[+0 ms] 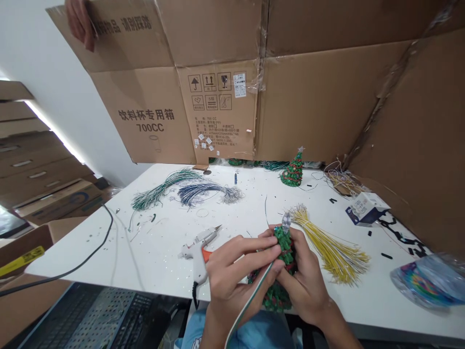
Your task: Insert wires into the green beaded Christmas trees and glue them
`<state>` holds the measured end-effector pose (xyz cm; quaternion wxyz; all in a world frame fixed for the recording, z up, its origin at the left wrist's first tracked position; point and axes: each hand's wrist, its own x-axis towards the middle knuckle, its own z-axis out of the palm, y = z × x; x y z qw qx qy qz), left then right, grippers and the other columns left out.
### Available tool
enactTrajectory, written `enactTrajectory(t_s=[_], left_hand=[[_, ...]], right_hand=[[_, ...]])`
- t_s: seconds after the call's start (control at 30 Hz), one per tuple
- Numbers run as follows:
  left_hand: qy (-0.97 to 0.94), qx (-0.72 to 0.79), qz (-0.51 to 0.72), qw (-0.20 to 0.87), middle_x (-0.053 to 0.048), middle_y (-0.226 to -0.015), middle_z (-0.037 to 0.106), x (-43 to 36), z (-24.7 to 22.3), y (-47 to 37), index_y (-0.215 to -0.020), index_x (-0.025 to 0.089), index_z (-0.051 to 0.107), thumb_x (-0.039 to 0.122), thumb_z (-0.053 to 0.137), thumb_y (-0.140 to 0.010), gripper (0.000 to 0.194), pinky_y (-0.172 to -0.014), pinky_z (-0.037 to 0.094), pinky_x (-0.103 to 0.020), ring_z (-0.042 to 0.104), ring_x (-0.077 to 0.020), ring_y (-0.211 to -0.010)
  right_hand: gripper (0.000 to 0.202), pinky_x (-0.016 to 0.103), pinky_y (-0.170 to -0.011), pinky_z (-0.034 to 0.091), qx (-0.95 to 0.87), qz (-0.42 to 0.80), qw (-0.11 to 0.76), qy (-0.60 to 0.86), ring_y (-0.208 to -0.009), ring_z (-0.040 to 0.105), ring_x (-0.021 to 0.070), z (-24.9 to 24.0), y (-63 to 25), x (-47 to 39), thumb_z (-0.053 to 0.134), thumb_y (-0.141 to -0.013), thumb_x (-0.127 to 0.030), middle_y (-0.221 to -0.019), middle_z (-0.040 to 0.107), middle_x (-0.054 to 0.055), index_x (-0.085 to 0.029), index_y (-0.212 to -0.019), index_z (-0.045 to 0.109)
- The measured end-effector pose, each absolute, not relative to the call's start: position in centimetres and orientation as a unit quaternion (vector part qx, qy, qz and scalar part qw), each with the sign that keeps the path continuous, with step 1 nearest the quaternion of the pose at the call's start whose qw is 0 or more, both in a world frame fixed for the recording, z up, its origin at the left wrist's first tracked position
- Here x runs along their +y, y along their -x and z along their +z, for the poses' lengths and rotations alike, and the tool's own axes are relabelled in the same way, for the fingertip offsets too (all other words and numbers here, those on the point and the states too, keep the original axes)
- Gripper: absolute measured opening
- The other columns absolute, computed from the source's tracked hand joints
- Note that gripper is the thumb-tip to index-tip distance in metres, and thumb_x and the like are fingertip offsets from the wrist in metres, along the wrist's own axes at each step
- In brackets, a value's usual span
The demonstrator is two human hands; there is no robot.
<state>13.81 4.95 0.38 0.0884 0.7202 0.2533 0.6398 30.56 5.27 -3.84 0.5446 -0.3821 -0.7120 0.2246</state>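
Both hands are closed around a small green Christmas tree (278,296) with red garland, near the table's front edge. A clear star-like topper (286,222) stands on its tip. From the right side, my right hand (308,283) grips the tree. My left hand (238,271) presses its fingertips against the upper part from the left. A green-and-white wire (244,310) runs down from the left thumb and fingers; its upper end is hidden. Left of my hands lies a white glue gun (199,257) with an orange trigger.
Bundles of green (163,186), blue (203,192) and yellow wires (330,242) lie on the white table (152,252). A finished-looking tree (292,169) stands behind. Cardboard walls (327,97) enclose the back and right. Another person's hand (80,24) touches the cardboard at top left.
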Motion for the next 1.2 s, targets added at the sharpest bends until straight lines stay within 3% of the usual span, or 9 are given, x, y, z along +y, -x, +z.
enactTrajectory(t_s=[0.2, 0.33, 0.5, 0.67, 0.83, 1.0, 1.2], left_hand=[[-0.653, 0.322, 0.682, 0.074, -0.001, -0.100, 0.086, 4.6, -0.1, -14.7, -0.108, 0.020, 0.082, -0.003, 0.083, -0.089, 0.030, -0.081, 0.068, -0.022, 0.082, -0.0129, -0.087], [-0.598, 0.316, 0.722, 0.146, 0.002, -0.088, 0.084, 4.6, -0.1, -15.0, -0.096, 0.020, 0.079, -0.002, 0.087, -0.085, 0.027, -0.077, 0.069, -0.024, 0.082, -0.0142, -0.082], [-0.631, 0.274, 0.706, 0.169, 0.002, -0.083, 0.084, 4.8, 0.5, -14.8, -0.088, 0.020, 0.080, 0.009, 0.095, -0.083, 0.019, -0.078, 0.069, -0.026, 0.081, -0.0142, -0.074], [-0.667, 0.242, 0.694, 0.127, -0.005, -0.092, 0.087, 4.9, 0.4, -14.5, -0.100, 0.018, 0.078, 0.020, 0.088, -0.094, 0.012, -0.068, 0.064, -0.027, 0.083, -0.0175, -0.075], [-0.666, 0.232, 0.701, 0.107, -0.006, -0.092, 0.087, 4.9, 0.4, -14.6, -0.096, 0.017, 0.074, 0.016, 0.083, -0.098, 0.009, -0.068, 0.064, -0.028, 0.084, -0.0185, -0.077], [-0.669, 0.230, 0.700, 0.098, -0.005, -0.089, 0.085, 4.8, 0.8, -14.7, -0.092, 0.017, 0.075, 0.018, 0.085, -0.097, 0.011, -0.065, 0.066, -0.027, 0.081, -0.0162, -0.073], [-0.658, 0.230, 0.709, 0.110, -0.005, -0.093, 0.084, 4.7, 0.7, -14.9, -0.093, 0.017, 0.074, 0.009, 0.082, -0.096, 0.012, -0.075, 0.073, -0.033, 0.080, -0.0157, -0.076]], right_hand=[[0.042, 0.031, -0.089, 0.066, -0.730, 0.178, 0.504, 0.425, -0.108, 0.083, 0.0248, -3.8, -30.2, 4.7, 0.065, -0.108, -0.044, -0.126, 0.082, 0.006, -0.030, -0.146, 0.053], [0.043, 0.033, -0.094, 0.065, -0.742, 0.155, 0.496, 0.423, -0.111, 0.083, 0.0257, -3.6, -30.2, 4.5, 0.062, -0.109, -0.044, -0.128, 0.082, 0.008, -0.029, -0.148, 0.050], [0.040, 0.029, -0.091, 0.065, -0.744, 0.184, 0.509, 0.391, -0.106, 0.083, 0.0221, -3.3, -30.4, 4.7, 0.062, -0.109, -0.044, -0.124, 0.082, 0.004, -0.032, -0.146, 0.050], [0.042, 0.032, -0.092, 0.065, -0.734, 0.210, 0.532, 0.367, -0.106, 0.082, 0.0233, -3.1, -30.5, 4.8, 0.059, -0.111, -0.053, -0.125, 0.082, 0.007, -0.030, -0.146, 0.052], [0.041, 0.034, -0.096, 0.064, -0.719, 0.241, 0.540, 0.365, -0.108, 0.082, 0.0239, -2.9, -30.4, 4.7, 0.062, -0.110, -0.051, -0.125, 0.081, 0.007, -0.030, -0.145, 0.053], [0.037, 0.032, -0.090, 0.065, -0.730, 0.218, 0.528, 0.376, -0.106, 0.083, 0.0243, -2.8, -30.4, 4.7, 0.059, -0.111, -0.050, -0.125, 0.081, 0.007, -0.031, -0.142, 0.054], [0.035, 0.030, -0.091, 0.065, -0.738, 0.199, 0.519, 0.383, -0.107, 0.083, 0.0232, -2.6, -30.4, 4.6, 0.059, -0.111, -0.044, -0.125, 0.083, 0.006, -0.031, -0.143, 0.053]])
